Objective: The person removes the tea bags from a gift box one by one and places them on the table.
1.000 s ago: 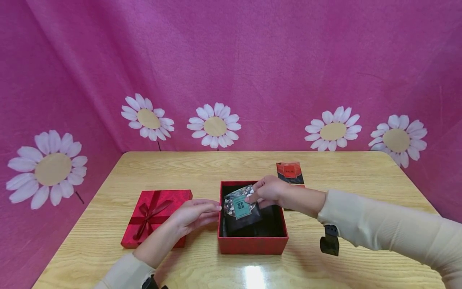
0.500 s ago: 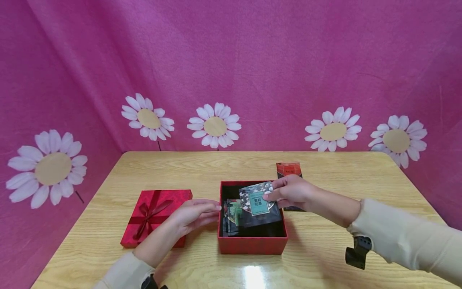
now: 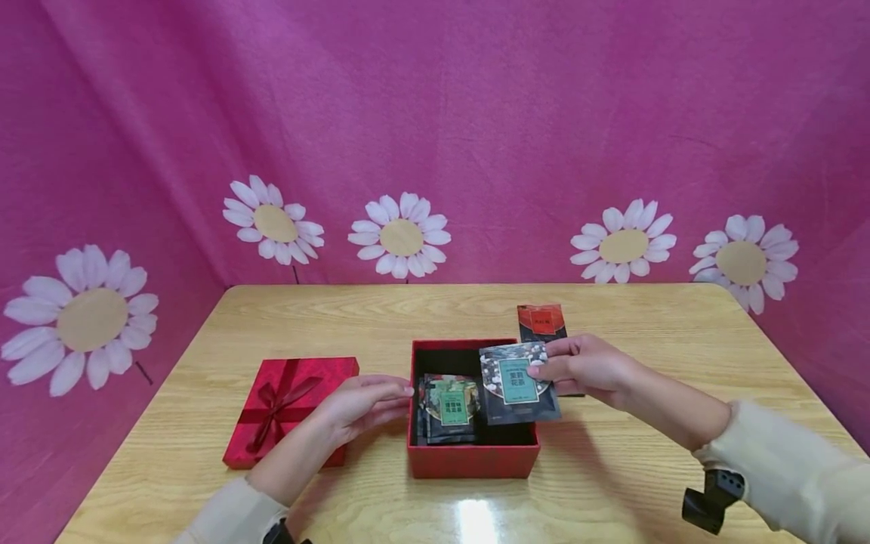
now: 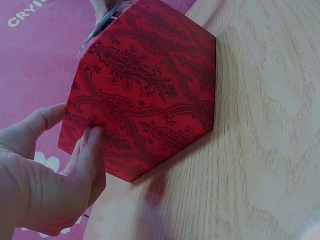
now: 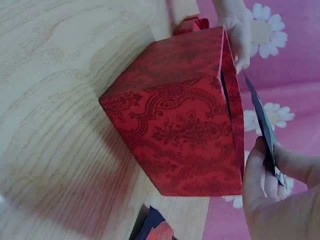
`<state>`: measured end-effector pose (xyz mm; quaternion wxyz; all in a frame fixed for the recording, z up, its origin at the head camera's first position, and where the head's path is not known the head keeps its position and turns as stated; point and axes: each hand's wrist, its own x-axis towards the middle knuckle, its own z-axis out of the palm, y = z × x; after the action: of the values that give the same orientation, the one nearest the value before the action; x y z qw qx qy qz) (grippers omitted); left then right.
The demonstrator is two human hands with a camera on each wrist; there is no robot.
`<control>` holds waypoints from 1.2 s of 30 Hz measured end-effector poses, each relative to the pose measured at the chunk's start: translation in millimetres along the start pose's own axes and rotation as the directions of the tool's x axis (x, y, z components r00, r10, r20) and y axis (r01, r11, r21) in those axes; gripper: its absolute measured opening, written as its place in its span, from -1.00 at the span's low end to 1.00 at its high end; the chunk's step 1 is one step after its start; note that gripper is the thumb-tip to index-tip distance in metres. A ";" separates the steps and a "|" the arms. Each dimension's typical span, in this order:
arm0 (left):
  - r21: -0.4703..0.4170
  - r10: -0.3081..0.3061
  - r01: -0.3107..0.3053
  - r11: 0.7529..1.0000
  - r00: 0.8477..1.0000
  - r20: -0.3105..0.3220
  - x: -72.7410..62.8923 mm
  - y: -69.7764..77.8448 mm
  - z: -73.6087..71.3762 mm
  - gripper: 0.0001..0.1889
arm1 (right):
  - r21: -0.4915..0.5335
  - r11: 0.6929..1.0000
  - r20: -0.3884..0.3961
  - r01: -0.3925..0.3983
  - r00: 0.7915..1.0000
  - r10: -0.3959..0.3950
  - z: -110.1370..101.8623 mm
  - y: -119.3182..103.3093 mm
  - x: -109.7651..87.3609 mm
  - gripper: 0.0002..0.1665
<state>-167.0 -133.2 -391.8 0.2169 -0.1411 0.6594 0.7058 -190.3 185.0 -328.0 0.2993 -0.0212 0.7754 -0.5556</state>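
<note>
A tea sachet (image 3: 518, 404) with a teal label and white flowers is pinched by my right hand (image 3: 590, 369), thumb on its face. It is held above the right rim of a red patterned box (image 3: 469, 462). My left hand (image 3: 363, 404) is at the box's left wall; in the left wrist view its thumb meets the rim and its fingertips press the outer side. Inside the box, on the left, lie sachets, the top one a green-labelled sachet (image 3: 454, 429). How many lie beneath is hidden.
A red lid (image 3: 333, 374) with a ribbon bow (image 3: 275, 408) lies left of the box, partly behind my left forearm. Behind my right hand, a red-and-black sachet (image 3: 541, 321) lies on the wooden table (image 3: 340, 317); more packaging there is mostly covered.
My right hand has lifted the teal-labelled sachet and carried it right, from inside the box to over its right rim, uncovering the green-labelled sachet. My left hand has stayed at the box.
</note>
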 end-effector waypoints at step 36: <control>0.002 -0.011 0.011 1.000 1.000 -0.014 -0.3 -1.2 0.2 -0.61 | 0.135 0.985 -0.034 -0.111 0.993 0.117 -56.4 116.0 10.2 -0.88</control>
<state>-166.1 -133.1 -392.7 0.2165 -0.1494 0.6607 0.7031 -191.4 273.5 -422.5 0.3151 0.0549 0.7427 -0.5883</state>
